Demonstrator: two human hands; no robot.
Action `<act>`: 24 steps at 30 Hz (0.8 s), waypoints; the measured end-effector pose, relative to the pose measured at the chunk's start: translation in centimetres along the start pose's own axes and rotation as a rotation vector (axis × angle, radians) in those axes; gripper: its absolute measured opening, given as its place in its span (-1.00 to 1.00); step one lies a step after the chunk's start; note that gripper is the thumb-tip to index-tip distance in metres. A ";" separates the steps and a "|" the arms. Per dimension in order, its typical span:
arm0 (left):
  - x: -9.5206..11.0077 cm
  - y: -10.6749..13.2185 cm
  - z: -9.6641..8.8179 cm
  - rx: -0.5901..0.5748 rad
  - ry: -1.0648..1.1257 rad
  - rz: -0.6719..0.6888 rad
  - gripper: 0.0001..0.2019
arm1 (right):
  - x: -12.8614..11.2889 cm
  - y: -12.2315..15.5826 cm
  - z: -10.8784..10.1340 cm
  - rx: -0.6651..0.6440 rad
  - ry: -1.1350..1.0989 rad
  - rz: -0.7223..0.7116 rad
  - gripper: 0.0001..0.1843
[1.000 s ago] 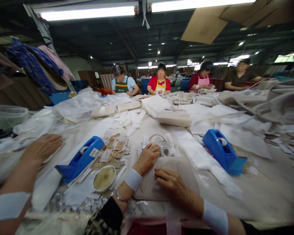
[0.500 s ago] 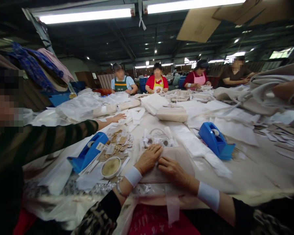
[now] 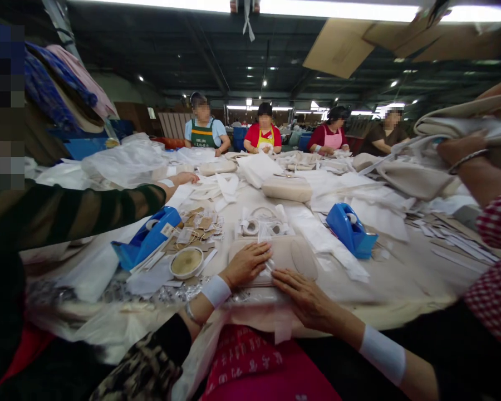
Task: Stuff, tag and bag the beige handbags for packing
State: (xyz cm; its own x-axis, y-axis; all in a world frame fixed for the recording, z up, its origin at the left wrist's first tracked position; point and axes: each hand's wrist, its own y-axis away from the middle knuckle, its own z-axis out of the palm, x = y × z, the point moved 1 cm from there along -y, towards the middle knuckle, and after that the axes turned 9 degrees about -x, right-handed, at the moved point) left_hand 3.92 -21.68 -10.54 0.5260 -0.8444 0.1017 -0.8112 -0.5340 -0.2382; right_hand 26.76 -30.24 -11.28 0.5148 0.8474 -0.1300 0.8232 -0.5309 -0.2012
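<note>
A beige bag lies flat on the table in front of me. My left hand rests on its left half, fingers stretched out flat. The fingertips of my right hand touch its near edge, also stretched out. Between the hands a narrow whitish strip lies on the bag; its ends are partly hidden. Just beyond the bag's far edge are white-wrapped rings with a strap looped behind them. Blue tape dispensers stand on the left and right.
Cardboard tags and a round tin lie left of the bag. White wrapping sheets and another beige bag are farther back. A co-worker's arm reaches in from the left; another person's hands hold bags at right.
My right hand has slid down to the bag's near edge and its fingers have straightened. My left hand stays on the bag. At right, a co-worker's arms and bags have come further into view.
</note>
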 end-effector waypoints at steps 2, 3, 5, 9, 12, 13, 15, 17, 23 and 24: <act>0.4 0.1 0.1 0.000 -0.039 -0.008 -0.58 | -0.7 1.0 0.5 -0.053 0.031 0.034 -0.05; 0.6 0.1 0.2 0.004 -0.065 -0.015 -0.58 | -0.9 1.3 0.8 -0.071 0.050 0.046 0.00; 1.1 0.3 0.4 0.014 -0.121 -0.029 -0.58 | -1.1 1.4 1.5 -0.066 0.087 0.063 0.02; 1.3 0.5 0.7 0.007 -0.190 -0.037 -0.58 | -2.1 -0.2 1.3 0.051 0.077 0.095 -0.13; 1.0 0.5 1.0 -0.027 -0.208 -0.031 -0.55 | -4.8 -3.0 -0.5 0.139 -0.019 0.066 -0.22; 0.9 0.5 1.1 -0.045 -0.214 -0.033 -0.55 | -6.0 -4.1 -1.2 0.171 -0.046 0.038 -0.26; 0.8 0.4 1.3 -0.074 -0.225 -0.044 -0.56 | -8.5 -6.1 -2.0 0.231 -0.085 -0.035 -0.34; 0.8 0.4 1.4 -0.074 -0.231 -0.056 -0.57 | -10.7 -7.6 -1.8 0.280 -0.138 -0.070 -0.40; 1.5 0.3 0.9 -0.040 -0.215 -0.058 -0.57 | -13.5 -9.8 0.6 0.289 -0.304 -0.038 -0.50; 1.5 0.2 0.9 -0.050 -0.212 -0.059 -0.57 | -13.5 -10.4 0.6 0.254 -0.291 -0.053 -0.52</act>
State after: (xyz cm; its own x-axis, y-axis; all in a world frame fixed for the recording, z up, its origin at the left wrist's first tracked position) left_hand 4.76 -23.07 -11.30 0.6106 -0.7865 -0.0924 -0.7863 -0.5882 -0.1891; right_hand 11.15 -36.16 -7.98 0.3538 0.8565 -0.3759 0.7425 -0.5015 -0.4440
